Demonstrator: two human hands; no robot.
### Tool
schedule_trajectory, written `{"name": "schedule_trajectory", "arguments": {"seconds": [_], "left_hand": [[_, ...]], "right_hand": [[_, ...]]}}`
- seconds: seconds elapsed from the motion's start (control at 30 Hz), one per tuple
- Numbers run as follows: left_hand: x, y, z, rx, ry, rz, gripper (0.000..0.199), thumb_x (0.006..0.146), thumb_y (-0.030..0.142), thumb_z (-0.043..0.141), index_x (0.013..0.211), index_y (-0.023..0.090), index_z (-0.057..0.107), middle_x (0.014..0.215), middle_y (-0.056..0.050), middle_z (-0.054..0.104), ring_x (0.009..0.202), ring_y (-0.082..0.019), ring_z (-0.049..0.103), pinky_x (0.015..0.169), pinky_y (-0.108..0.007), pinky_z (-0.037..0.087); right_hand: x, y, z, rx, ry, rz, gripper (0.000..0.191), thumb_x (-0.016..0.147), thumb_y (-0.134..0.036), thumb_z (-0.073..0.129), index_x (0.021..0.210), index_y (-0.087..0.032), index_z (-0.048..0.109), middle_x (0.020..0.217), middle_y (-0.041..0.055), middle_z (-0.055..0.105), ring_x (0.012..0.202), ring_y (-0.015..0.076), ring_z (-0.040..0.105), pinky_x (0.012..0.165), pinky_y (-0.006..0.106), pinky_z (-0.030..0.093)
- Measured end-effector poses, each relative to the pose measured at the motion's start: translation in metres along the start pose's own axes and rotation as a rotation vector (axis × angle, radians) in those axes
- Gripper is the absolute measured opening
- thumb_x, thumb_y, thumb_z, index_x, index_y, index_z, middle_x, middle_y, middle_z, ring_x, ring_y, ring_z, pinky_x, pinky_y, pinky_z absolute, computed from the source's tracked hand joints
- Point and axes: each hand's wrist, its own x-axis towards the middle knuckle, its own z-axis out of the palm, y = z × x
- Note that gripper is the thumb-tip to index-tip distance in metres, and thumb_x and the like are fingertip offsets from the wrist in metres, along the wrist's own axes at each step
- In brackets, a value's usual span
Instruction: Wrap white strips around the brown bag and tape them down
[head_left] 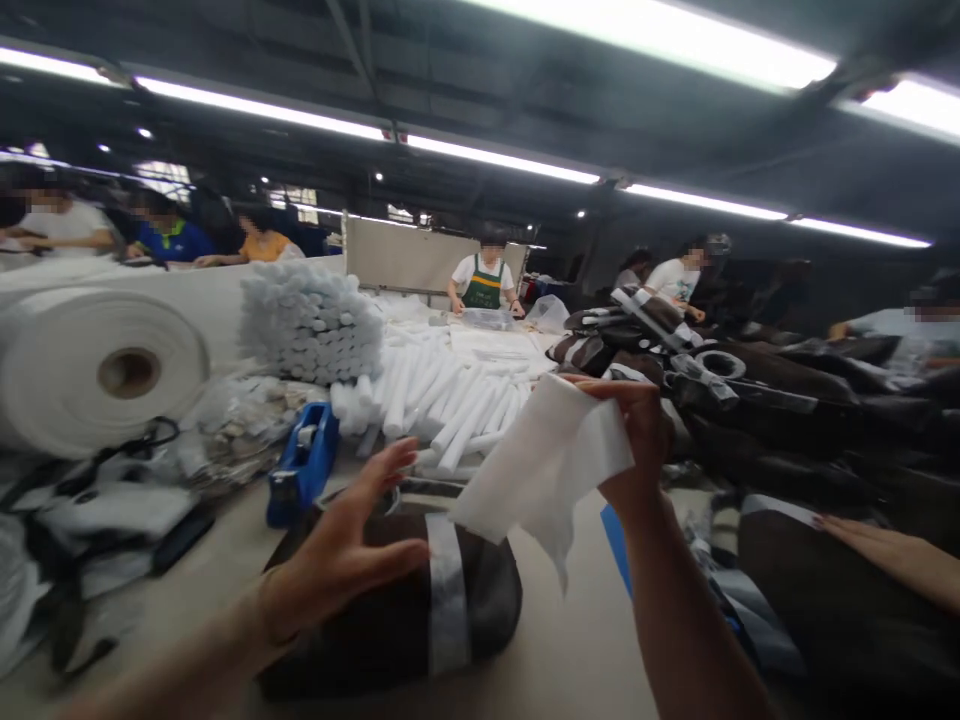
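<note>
Head view: the right hand (637,435) is pinching a white sheet (525,455) by its upper edge, while the rest is hanging loose above the counter (574,650) and the dark bundle (375,645). The left hand (356,545) is hovering with fingers spread over that bundle, its thumb pointing at the pale band (448,605) around it; whether it is touching, I cannot tell. The bundle is lying on the counter, the blue tape dispenser (304,475) standing just beyond.

Held at one edge only, the sheet could end up folding over itself, since nothing is supporting its lower corners. Its trailing edge could be snagging on the white rods (442,395) if it swings away. The rounded bundle might start rolling if nudged off-centre, and a careless left-hand sweep could be knocking the dispenser.
</note>
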Motion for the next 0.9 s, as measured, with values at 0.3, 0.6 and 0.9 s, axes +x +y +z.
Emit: {"name": "schedule_trajectory", "arguments": {"seconds": [0.3,0.6,0.9], "left_hand": [[-0.037,0.041,0.006,-0.485,-0.319,-0.123,0.049,0.061,0.038,0.085,0.098,0.010,0.071,0.094,-0.008,0.066,0.084,-0.022,0.062,0.077,-0.029,0.050],[-0.089,0.019,-0.086,-0.017,0.468,0.052,0.082,0.063,0.042,0.083,0.134,0.022,0.046,0.141,-0.012,0.046,0.131,-0.032,0.042,0.107,-0.042,0.037],[-0.103,0.011,-0.163,0.047,0.559,-0.105,0.054,0.073,0.043,0.076,0.116,0.018,0.053,0.112,-0.009,0.061,0.098,-0.023,0.059,0.085,-0.033,0.047]], "right_hand": [[0.014,-0.064,0.077,-0.084,-0.493,-0.240,0.031,0.092,-0.017,0.057,0.120,-0.027,0.049,0.122,0.0100,0.067,0.108,0.0219,0.067,0.083,0.039,0.058],[0.020,-0.071,0.220,-0.017,-0.718,-0.604,0.018,0.097,-0.012,0.041,0.113,-0.019,0.047,0.117,0.0131,0.068,0.105,0.0179,0.067,0.084,0.032,0.054],[0.017,-0.074,0.307,0.056,-0.722,-0.610,0.017,0.099,-0.015,0.036,0.111,-0.016,0.049,0.116,0.0139,0.068,0.103,0.0188,0.067,0.084,0.033,0.053]]}}
